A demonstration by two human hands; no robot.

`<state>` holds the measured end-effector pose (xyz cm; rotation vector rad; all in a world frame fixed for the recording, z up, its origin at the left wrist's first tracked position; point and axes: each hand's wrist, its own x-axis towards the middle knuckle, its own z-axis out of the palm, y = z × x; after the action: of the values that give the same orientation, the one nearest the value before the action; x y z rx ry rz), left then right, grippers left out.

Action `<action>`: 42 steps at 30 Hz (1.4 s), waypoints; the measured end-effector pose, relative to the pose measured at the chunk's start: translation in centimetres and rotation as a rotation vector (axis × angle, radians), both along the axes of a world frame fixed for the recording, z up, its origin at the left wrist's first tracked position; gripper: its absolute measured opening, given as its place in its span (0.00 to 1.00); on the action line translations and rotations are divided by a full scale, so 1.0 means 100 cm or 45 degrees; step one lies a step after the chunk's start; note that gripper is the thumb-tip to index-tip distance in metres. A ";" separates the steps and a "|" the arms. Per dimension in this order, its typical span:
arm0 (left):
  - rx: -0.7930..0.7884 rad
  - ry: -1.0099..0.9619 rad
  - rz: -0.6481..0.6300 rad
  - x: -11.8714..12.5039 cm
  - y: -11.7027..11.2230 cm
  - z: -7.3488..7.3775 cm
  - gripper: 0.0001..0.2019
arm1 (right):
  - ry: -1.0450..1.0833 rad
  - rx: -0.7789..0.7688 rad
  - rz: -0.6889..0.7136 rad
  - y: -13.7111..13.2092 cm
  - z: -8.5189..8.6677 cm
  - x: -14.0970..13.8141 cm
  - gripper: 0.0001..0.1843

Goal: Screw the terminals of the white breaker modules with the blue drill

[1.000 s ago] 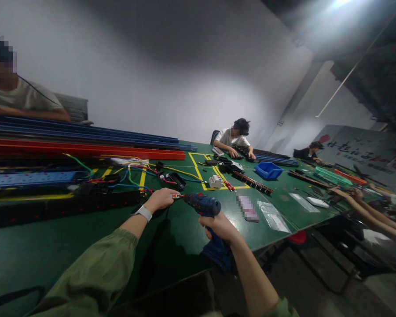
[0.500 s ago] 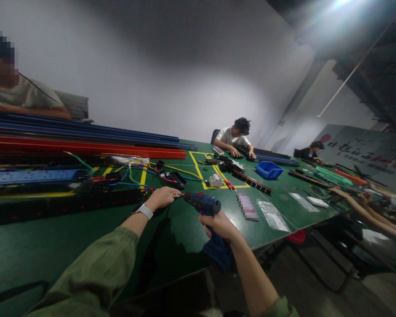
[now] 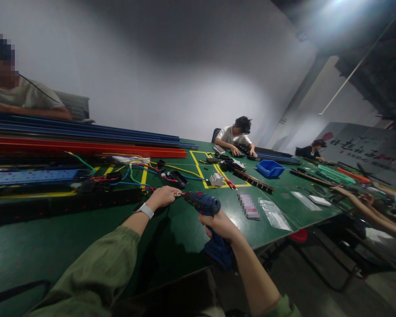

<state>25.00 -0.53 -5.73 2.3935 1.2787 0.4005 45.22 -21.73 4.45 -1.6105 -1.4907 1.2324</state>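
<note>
My right hand (image 3: 221, 224) is wrapped round the handle of a blue cordless drill (image 3: 203, 203), which points left with its battery low by the table edge. My left hand (image 3: 163, 198), a pale watch on its wrist, pinches a small white and orange part (image 3: 177, 193). The drill's tip reaches this part from the right; whether it sits in a screw is too small to tell. Left of that hand runs a long black strip (image 3: 66, 207) with red marks. Behind it lie red, blue, green and yellow wires (image 3: 132, 174) and a black housing (image 3: 177, 179).
A white block (image 3: 217, 179) stands by yellow tape on the green table (image 3: 185, 233). Rightward lie a phone-shaped item (image 3: 249, 207), a plastic bag (image 3: 274, 215) and a blue bin (image 3: 269, 169). Orange and blue rails (image 3: 86, 147) line the back left. Other people sit around the table.
The view shifts very slightly. Both hands, the drill and the small part keep practically the same places.
</note>
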 end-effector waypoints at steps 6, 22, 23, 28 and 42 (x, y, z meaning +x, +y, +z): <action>0.014 -0.001 -0.007 -0.001 0.001 -0.001 0.25 | -0.020 0.018 -0.023 -0.002 -0.001 -0.001 0.10; 0.031 0.020 -0.012 -0.002 0.001 -0.002 0.26 | 0.024 0.045 -0.020 0.003 -0.009 0.004 0.08; 0.031 0.017 -0.013 -0.002 0.001 -0.002 0.26 | 0.022 0.038 -0.021 0.003 -0.009 0.004 0.08; 0.019 0.011 -0.001 -0.001 -0.001 0.000 0.25 | 0.017 0.003 -0.047 0.001 -0.007 0.003 0.07; 0.019 0.026 0.030 -0.001 -0.005 0.004 0.25 | -0.001 0.002 -0.062 -0.001 -0.003 0.000 0.07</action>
<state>24.93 -1.02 -5.32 2.4027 1.3183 0.3953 45.25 -21.82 4.16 -1.6364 -1.4442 1.2037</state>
